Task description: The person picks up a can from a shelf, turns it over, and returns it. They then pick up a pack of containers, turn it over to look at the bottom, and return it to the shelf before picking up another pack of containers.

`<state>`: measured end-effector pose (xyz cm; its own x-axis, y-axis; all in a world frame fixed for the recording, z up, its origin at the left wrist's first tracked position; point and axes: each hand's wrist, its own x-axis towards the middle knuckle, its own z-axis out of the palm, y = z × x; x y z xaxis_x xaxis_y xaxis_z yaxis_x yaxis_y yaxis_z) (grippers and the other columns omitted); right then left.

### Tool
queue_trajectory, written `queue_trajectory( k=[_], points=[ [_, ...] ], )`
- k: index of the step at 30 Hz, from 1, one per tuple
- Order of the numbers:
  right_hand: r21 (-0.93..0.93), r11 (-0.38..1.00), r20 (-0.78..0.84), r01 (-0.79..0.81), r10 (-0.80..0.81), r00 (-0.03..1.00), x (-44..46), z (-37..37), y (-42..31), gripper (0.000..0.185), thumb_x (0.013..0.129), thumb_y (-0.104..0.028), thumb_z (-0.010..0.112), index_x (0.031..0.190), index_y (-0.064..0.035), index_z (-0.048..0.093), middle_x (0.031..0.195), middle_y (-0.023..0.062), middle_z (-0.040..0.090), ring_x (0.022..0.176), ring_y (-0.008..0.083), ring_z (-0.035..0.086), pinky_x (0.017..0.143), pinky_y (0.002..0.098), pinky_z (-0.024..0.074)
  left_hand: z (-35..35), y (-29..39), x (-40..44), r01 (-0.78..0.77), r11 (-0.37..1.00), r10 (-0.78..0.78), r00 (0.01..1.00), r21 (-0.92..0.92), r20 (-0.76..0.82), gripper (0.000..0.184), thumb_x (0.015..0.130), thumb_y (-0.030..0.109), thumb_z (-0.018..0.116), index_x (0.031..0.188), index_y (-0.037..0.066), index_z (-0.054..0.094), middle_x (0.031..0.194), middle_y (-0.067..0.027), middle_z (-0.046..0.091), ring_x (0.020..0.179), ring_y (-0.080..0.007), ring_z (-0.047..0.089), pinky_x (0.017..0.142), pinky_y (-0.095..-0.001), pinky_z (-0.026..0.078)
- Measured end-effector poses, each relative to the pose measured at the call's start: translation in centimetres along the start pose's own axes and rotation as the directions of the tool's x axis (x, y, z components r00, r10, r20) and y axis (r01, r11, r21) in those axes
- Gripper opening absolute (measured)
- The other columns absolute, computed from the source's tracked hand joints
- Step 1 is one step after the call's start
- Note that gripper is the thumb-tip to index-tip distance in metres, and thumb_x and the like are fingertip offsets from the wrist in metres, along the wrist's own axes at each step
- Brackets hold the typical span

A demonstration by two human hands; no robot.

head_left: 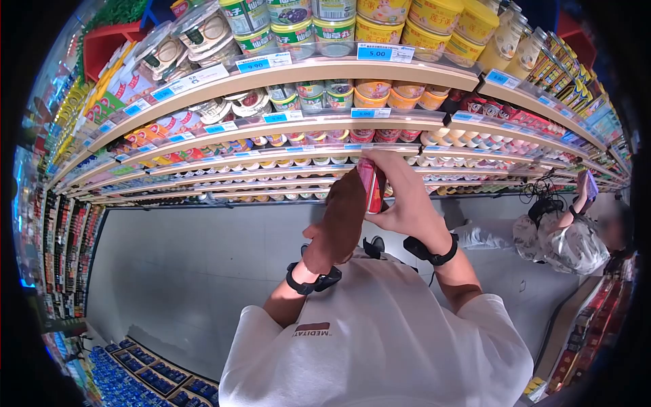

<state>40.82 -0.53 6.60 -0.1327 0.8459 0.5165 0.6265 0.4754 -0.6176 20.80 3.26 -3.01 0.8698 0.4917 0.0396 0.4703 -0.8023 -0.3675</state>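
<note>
A small red and pink package [370,184] is held upright between my two hands, in front of the shelves. My left hand [344,216] is at its left side, in shadow, with its fingers pressed together against it. From the right, my right hand [401,193] grips the package, fingers over the top and thumb near the lower end. Both wrists wear black bands. Behind the package run shelf rows of red-lidded cups [386,136] and other small tubs. What the package is cannot be read.
Shelves [298,73] curve across the front, stacked with green cans [293,34], yellow cans [434,17] and price tags. Another person [563,237] stands at the right, holding a purple object [588,184]. Blue goods [129,373] lie at the lower left; more shelves line both sides.
</note>
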Motion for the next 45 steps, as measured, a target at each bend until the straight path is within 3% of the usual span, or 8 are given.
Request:
queue_trajectory(
  k=[8, 13, 18, 24, 27, 31, 41, 45],
  points=[
    [-0.180, 0.983, -0.090, 0.029, -0.046, 0.995, 1.3, -0.4, -1.4, 0.103, 0.067, -0.004, 0.094, 0.163, -0.0037, 0.054, 0.139, 0.0202, 0.068, 0.122, 0.0430, 0.070, 0.100, 0.0498, 0.0606, -5.9, 1.8, -0.3, 0.557, 0.571, -0.357, 0.830, 0.603, -0.428, 0.018, 0.095, 0.028, 0.065, 0.097, 0.010, 0.060, 0.103, -0.0062, 0.054, 0.101, -0.0230, 0.055, 0.085, -0.0404, 0.050],
    [-0.160, 0.977, -0.038, 0.138, -0.145, 0.989, 0.8, 1.4, -2.7, 0.104, 0.067, 0.001, 0.086, 0.166, -0.0029, 0.053, 0.133, 0.0190, 0.069, 0.116, 0.0406, 0.070, 0.093, 0.0484, 0.0610, -6.7, -0.3, -0.2, 0.417, 0.892, -0.433, 0.899, -0.174, -0.068, 0.028, 0.086, 0.027, 0.078, 0.102, 0.009, 0.063, 0.112, -0.0101, 0.057, 0.111, -0.0256, 0.057, 0.089, -0.0434, 0.051],
    [-0.059, 0.991, -0.082, 0.117, -0.122, 0.989, -0.9, 3.7, -2.8, 0.108, 0.061, -0.004, 0.087, 0.164, -0.0003, 0.054, 0.125, 0.0187, 0.072, 0.109, 0.0409, 0.073, 0.099, 0.0509, 0.0606, -7.2, -3.5, -1.4, 0.203, 0.679, -0.286, 0.958, -0.706, 0.000, 0.084, 0.066, 0.028, 0.096, 0.138, 0.002, 0.061, 0.133, -0.0169, 0.060, 0.129, -0.0376, 0.057, 0.100, -0.0465, 0.052],
    [0.077, 0.982, -0.122, 0.173, -0.163, 0.979, -1.0, 4.1, -2.9, 0.105, 0.063, -0.024, 0.102, 0.156, -0.0012, 0.060, 0.135, 0.0184, 0.076, 0.127, 0.0376, 0.074, 0.132, 0.0686, 0.0356, -2.2, -3.6, -2.1, 0.036, -0.524, -0.243, 0.951, -0.851, 0.190, 0.116, 0.066, 0.026, 0.101, 0.161, 0.000, 0.040, 0.154, -0.0139, 0.062, 0.143, -0.0361, 0.060, 0.116, -0.0429, 0.051],
    [0.134, 0.977, -0.107, 0.164, -0.151, 0.983, -1.4, 4.6, -2.5, 0.101, 0.067, -0.027, 0.103, 0.154, -0.0038, 0.059, 0.144, 0.0167, 0.073, 0.140, 0.0377, 0.069, 0.137, 0.0712, 0.0256, -3.0, -3.0, -3.5, -0.064, -0.218, -0.345, 0.939, -0.974, 0.015, 0.108, 0.072, 0.018, 0.101, 0.161, -0.002, 0.042, 0.147, -0.0133, 0.067, 0.131, -0.0258, 0.071, 0.111, -0.0369, 0.058],
    [0.124, 0.978, -0.057, 0.170, -0.164, 0.985, -1.1, 4.6, -2.2, 0.099, 0.067, -0.025, 0.104, 0.152, -0.0053, 0.058, 0.147, 0.0166, 0.070, 0.149, 0.0390, 0.063, 0.137, 0.0702, 0.0272, -6.1, -3.4, -2.9, -0.077, -0.847, -0.283, 0.903, -0.526, 0.323, 0.103, 0.082, 0.014, 0.096, 0.165, -0.003, 0.039, 0.145, -0.0121, 0.069, 0.126, -0.0213, 0.072, 0.106, -0.0350, 0.060],
    [-0.159, 0.985, -0.041, 0.075, -0.082, 0.996, -0.8, 4.7, -2.5, 0.092, 0.061, -0.006, 0.093, 0.146, 0.0017, 0.059, 0.141, 0.0208, 0.065, 0.136, 0.0487, 0.059, 0.119, 0.0607, 0.0470, -3.5, 0.0, -0.4, 0.057, -0.024, -0.689, 0.722, -0.998, 0.058, 0.032, 0.117, 0.018, 0.049, 0.142, 0.003, 0.063, 0.123, -0.0031, 0.072, 0.102, -0.0161, 0.071, 0.081, -0.0303, 0.058],
    [-0.131, 0.988, -0.034, 0.081, -0.086, 0.996, -0.6, 4.5, -2.6, 0.091, 0.058, -0.002, 0.089, 0.144, 0.0019, 0.060, 0.140, 0.0207, 0.064, 0.133, 0.0469, 0.060, 0.117, 0.0595, 0.0482, -7.0, -1.1, 0.2, 0.508, 0.842, -0.508, 0.860, -0.180, 0.050, 0.030, 0.109, 0.023, 0.059, 0.134, 0.006, 0.061, 0.119, -0.0052, 0.069, 0.097, -0.0170, 0.068, 0.074, -0.0350, 0.051]
  ],
)
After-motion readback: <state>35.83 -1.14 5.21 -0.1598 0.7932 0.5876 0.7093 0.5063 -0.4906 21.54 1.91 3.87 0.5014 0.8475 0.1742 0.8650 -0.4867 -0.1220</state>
